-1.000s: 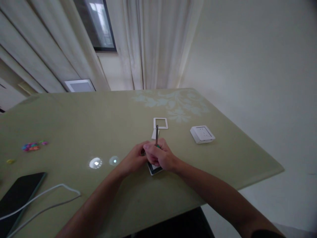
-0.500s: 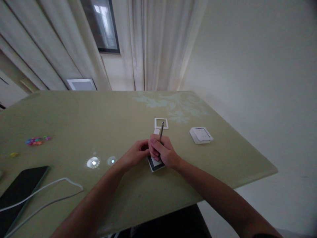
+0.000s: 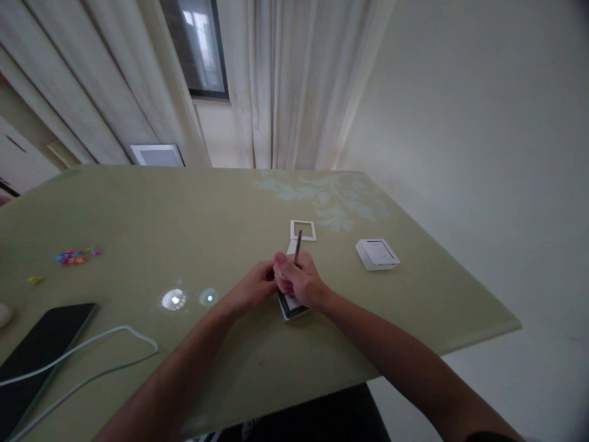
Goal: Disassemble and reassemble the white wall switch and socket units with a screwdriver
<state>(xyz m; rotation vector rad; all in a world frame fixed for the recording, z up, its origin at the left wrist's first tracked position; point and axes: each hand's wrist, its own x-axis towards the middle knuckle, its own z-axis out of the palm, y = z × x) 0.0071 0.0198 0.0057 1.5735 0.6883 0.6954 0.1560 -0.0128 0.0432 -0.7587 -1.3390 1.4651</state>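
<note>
Upward from clustered hands [image 3: 298, 282] juts slim, shiny metallic shaft [image 3: 298, 247].

1. Above the right hand [image 3: 297, 282], the metal-shafted tool [image 3: 298, 247], near upright 1 second ago, now leans slightly right.
2. Its tip, then over the left edge of the white frame [image 3: 313, 231] beyond the hands, now overlaps the frame's opening.
3. Far left of the left hand [image 3: 252, 286], more of a rounded white object [image 3: 4, 315] shows.

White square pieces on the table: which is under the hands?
The nearest piece, with dark border inside its white edge; the hollow frame and thicker socket box lie untouched.
</note>
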